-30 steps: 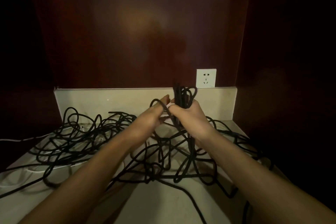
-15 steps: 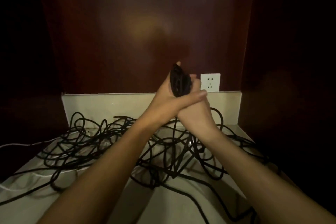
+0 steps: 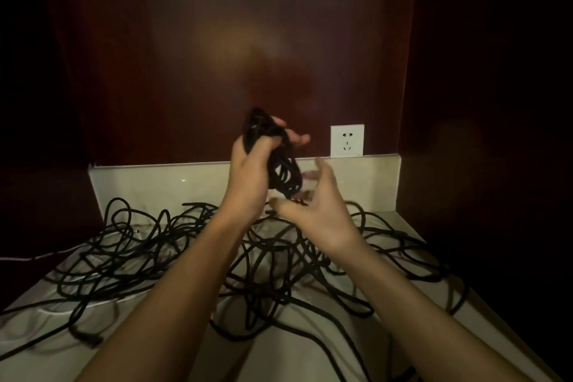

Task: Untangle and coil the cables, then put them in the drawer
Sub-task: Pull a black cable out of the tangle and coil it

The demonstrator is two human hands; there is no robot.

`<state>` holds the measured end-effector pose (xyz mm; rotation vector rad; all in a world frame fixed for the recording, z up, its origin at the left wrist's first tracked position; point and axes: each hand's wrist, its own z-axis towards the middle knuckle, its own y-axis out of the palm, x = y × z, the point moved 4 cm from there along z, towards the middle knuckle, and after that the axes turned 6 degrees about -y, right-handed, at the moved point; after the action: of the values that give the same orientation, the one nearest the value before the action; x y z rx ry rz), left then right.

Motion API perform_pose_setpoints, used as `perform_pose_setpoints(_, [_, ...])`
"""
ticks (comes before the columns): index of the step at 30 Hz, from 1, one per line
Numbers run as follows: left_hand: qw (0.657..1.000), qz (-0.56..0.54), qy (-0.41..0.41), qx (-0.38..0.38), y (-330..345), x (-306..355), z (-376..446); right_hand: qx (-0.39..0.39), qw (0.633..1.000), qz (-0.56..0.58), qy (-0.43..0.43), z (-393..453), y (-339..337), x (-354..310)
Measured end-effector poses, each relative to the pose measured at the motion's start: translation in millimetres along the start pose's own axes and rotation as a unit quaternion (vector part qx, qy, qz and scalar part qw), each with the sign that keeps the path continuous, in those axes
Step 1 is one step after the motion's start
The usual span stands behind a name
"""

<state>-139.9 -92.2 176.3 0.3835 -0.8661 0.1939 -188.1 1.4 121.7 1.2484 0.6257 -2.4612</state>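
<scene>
A small coil of black cable (image 3: 283, 170) hangs in the air above the counter, and my left hand (image 3: 251, 170) is shut around its upper part. My right hand (image 3: 316, 208) is just below and to the right of the coil, fingers spread and blurred, with its thumb at the coil's lower loops; it holds nothing that I can make out. A large tangle of black cable (image 3: 192, 254) sprawls over the beige counter (image 3: 310, 347) under both arms. No drawer is in view.
A white wall socket (image 3: 347, 140) sits above the counter's low beige backsplash (image 3: 155, 183). Dark wood panels close in the back and the right side. A thin white cable (image 3: 34, 257) trails off the left edge. More black cable runs toward the front edge.
Both hands were clasped around the coil half a second ago. My right hand has since let go and dropped lower right with fingers spread, while my left hand keeps the coil.
</scene>
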Motion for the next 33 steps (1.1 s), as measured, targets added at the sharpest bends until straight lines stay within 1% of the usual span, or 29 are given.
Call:
perform_pose_setpoints(1, [1.000, -0.025, -0.008, 0.011, -2, -1, 2, -0.025, 0.999, -0.014, 0.018, -3, 3, 6])
perform_pose_setpoints(3, [0.998, -0.052, -0.015, 0.028, -5, -1, 5, -0.070, 0.997, -0.039, 0.010, -8, 8, 14])
perform_pose_setpoints(6, [0.990, -0.109, 0.000, 0.084, -13, 7, 11, -0.128, 0.988, -0.067, -0.046, -17, 8, 20])
perform_pose_setpoints(8, [0.984, -0.113, 0.012, 0.140, -24, 16, 16, -0.148, 0.980, -0.108, -0.075, -23, -2, 28])
perform_pose_setpoints(9, [0.979, -0.112, 0.020, 0.168, -29, 23, 18, -0.158, 0.970, -0.161, -0.088, -26, -10, 36])
perform_pose_setpoints(10, [0.972, -0.121, 0.033, 0.199, -37, 31, 21, -0.180, 0.946, -0.247, -0.109, -30, -17, 45])
perform_pose_setpoints(11, [0.962, -0.137, 0.051, 0.232, -45, 41, 24, -0.214, 0.908, -0.339, -0.120, -37, -23, 57])
perform_pose_setpoints(12, [0.951, -0.151, 0.069, 0.260, -53, 51, 28, -0.236, 0.880, -0.398, -0.109, -44, -29, 71])
perform_pose_setpoints(13, [0.945, -0.156, 0.082, 0.275, -59, 61, 32, -0.231, 0.881, -0.406, -0.078, -49, -37, 82])
perform_pose_setpoints(15, [0.947, -0.141, 0.088, 0.275, -63, 72, 38, -0.170, 0.914, -0.365, -0.048, -47, -53, 92])
perform_pose_setpoints(16, [0.951, -0.122, 0.084, 0.270, -62, 71, 38, -0.143, 0.926, -0.344, -0.060, -44, -56, 90])
perform_pose_setpoints(17, [0.956, -0.097, 0.082, 0.264, -60, 68, 37, -0.132, 0.933, -0.324, -0.084, -40, -55, 81])
perform_pose_setpoints(18, [0.961, -0.067, 0.082, 0.255, -58, 64, 35, -0.133, 0.945, -0.278, -0.107, -38, -48, 66])
perform_pose_setpoints(20, [0.968, -0.027, 0.092, 0.230, -56, 53, 31, -0.186, 0.969, -0.123, -0.104, -34, -25, 28])
perform_pose_setpoints(21, [0.970, -0.016, 0.099, 0.221, -56, 49, 30, -0.220, 0.971, -0.054, -0.079, -33, -14, 13])
perform_pose_setpoints(23, [0.973, -0.004, 0.101, 0.206, -57, 43, 26, -0.254, 0.966, 0.008, -0.040, -32, 0, -7])
perform_pose_setpoints(25, [0.979, -0.023, 0.083, 0.185, -54, 40, 23, -0.299, 0.954, 0.017, 0.015, -39, 6, -7])
perform_pose_setpoints(26, [0.981, -0.033, 0.072, 0.178, -54, 39, 23, -0.327, 0.944, 0.005, 0.047, -44, 9, -4])
perform_pose_setpoints(27, [0.982, -0.044, 0.061, 0.176, -54, 38, 23, -0.350, 0.934, -0.026, 0.062, -48, 11, 0])
perform_pose_setpoints(28, [0.982, -0.056, 0.051, 0.175, -53, 38, 22, -0.348, 0.933, -0.074, 0.048, -49, 12, 2])
perform_pose_setpoints(29, [0.982, -0.071, 0.038, 0.171, -52, 36, 21, -0.337, 0.936, -0.095, 0.031, -49, 14, 3])
perform_pose_setpoints(30, [0.983, -0.087, 0.023, 0.158, -50, 33, 20, -0.327, 0.941, -0.077, 0.026, -48, 19, 1])
perform_pose_setpoints(31, [0.985, -0.102, 0.004, 0.139, -46, 29, 18, -0.319, 0.947, -0.022, 0.038, -48, 25, 0])
perform_pose_setpoints(33, [0.988, -0.120, -0.038, 0.090, -39, 22, 14, -0.313, 0.941, 0.109, 0.066, -47, 37, -3])
